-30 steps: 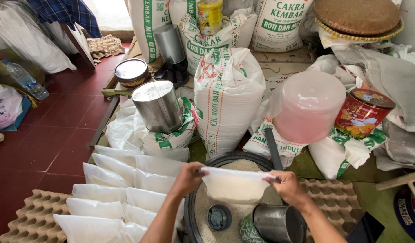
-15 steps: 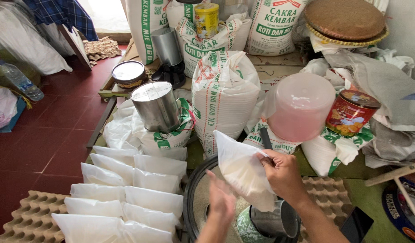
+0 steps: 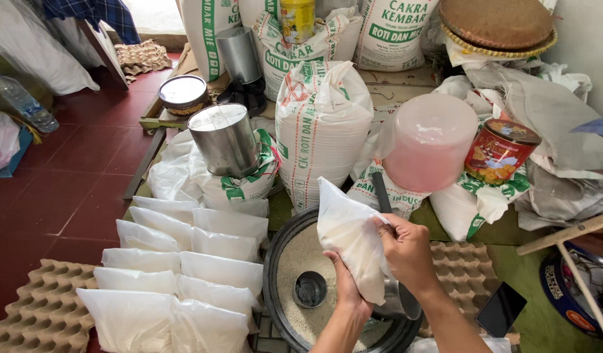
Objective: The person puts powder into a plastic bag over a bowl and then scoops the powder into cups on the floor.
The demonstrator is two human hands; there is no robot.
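Observation:
My right hand [image 3: 409,252] pinches the upper edge of a clear plastic bag [image 3: 346,232] filled with white grain. My left hand [image 3: 347,294] cups the same bag from below. The bag stands tilted over a round black basin [image 3: 275,261] that holds loose white grain and a small metal cup [image 3: 310,289]. A larger metal scoop [image 3: 399,302] sits at the basin's right rim, partly hidden by my right wrist.
Several filled flat bags [image 3: 184,274] lie in rows left of the basin, on egg trays [image 3: 43,317]. Behind stand big white sacks [image 3: 321,124], a steel canister [image 3: 224,138], a pink tub [image 3: 432,150] and a red tin [image 3: 501,150]. A phone [image 3: 502,309] lies at right.
The bag was held flat and stretched between both hands; it has been turned upright. My left hand went under it and my right hand now grips its top edge.

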